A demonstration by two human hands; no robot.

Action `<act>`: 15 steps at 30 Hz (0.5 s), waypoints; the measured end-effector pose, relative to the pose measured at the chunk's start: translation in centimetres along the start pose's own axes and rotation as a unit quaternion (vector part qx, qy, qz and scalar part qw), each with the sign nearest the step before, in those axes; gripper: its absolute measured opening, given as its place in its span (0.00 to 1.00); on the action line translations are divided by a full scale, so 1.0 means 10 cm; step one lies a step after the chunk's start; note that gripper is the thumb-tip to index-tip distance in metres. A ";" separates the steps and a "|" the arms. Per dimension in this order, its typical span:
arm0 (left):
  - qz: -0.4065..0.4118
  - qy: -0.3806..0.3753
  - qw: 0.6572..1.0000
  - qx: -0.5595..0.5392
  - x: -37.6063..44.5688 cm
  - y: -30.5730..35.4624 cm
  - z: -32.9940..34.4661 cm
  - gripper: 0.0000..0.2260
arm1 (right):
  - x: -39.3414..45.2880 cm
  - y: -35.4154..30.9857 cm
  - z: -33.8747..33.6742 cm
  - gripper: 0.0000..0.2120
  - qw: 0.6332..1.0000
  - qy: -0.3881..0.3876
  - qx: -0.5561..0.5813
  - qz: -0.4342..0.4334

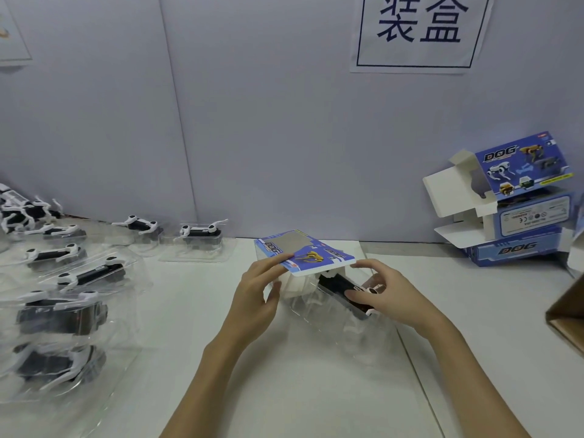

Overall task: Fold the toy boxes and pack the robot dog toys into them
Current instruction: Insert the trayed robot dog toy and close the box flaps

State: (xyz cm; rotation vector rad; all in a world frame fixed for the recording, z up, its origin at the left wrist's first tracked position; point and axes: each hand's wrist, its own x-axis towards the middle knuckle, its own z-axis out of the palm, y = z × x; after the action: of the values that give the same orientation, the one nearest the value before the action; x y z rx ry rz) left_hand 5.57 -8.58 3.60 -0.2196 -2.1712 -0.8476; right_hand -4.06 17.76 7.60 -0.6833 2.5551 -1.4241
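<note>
The left hand point(259, 289) pinches the near left edge of a blue toy box point(305, 252), forefinger on top of the printed panel and thumb curled below it. The right hand point(382, 292) touches the box's near right corner with its forefinger while the thumb and other fingers curl round a black and white robot dog toy point(343, 287) in its clear plastic tray point(331, 314). The tray lies on the white tabletop point(221, 311) with its far end under the raised box panel, which suggests the toy is being slid into the box mouth; how far in it has gone cannot be told, because the panel hides that end.

To the right, near the wall, two more blue boxes point(518, 197) are stacked, their white end flaps standing open, so they look folded but not closed. Whether they hold toys cannot be seen. At the far right edge a brown carton point(568, 317) pokes into view.

On the left, many robot dogs in clear trays point(72, 279) are spread over the tabletop, none boxed. A paper sign point(420, 30) hangs on the wall above.

By my reading the job is early: one toy going in, and a large batch left to pack.
</note>
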 end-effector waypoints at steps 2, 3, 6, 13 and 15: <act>0.006 0.006 1.000 0.007 0.00 0.01 0.02 0.21 | 0.01 0.01 0.02 0.22 1.000 0.005 -0.015 0.004; 0.009 0.010 1.000 0.014 0.00 0.02 0.02 0.21 | 0.01 0.01 0.03 0.22 1.000 0.010 -0.026 0.005; 0.032 0.008 0.999 0.038 -0.02 0.06 0.06 0.20 | 0.02 -0.02 0.11 0.22 0.997 0.031 -0.070 0.001; 0.057 -0.022 0.997 0.042 -0.07 0.15 0.21 0.15 | 0.02 -0.04 0.29 0.23 0.994 0.101 -0.047 0.018; 0.049 -0.028 0.998 0.031 -0.08 0.18 0.23 0.13 | 0.03 -0.04 0.35 0.23 0.991 0.128 -0.027 0.027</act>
State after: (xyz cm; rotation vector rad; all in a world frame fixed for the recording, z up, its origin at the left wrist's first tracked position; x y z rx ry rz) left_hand 5.44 -5.70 2.83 -0.3183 -2.2155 -0.7248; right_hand -3.05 14.74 6.10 -0.4604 2.7906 -1.5189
